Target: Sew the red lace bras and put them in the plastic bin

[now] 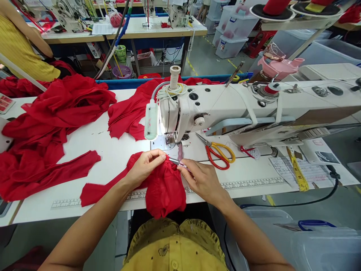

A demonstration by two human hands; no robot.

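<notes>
My left hand pinches the gathered upper edge of a red garment piece, which hangs over the table's front edge. Between the fingers of my right hand is a slim metal-tipped tool, its tip against the cloth beside my left fingertips; its exact kind is too small to make out. Both hands are just in front of the needle area of a white sewing machine. Scissors with red and orange handles lie right of my right hand.
Crumpled red fabric covers the table's left side, and another red piece lies behind the machine head. A yellow tape measure rests on papers at right. Thread cones stand above. Across the way sits a person in yellow.
</notes>
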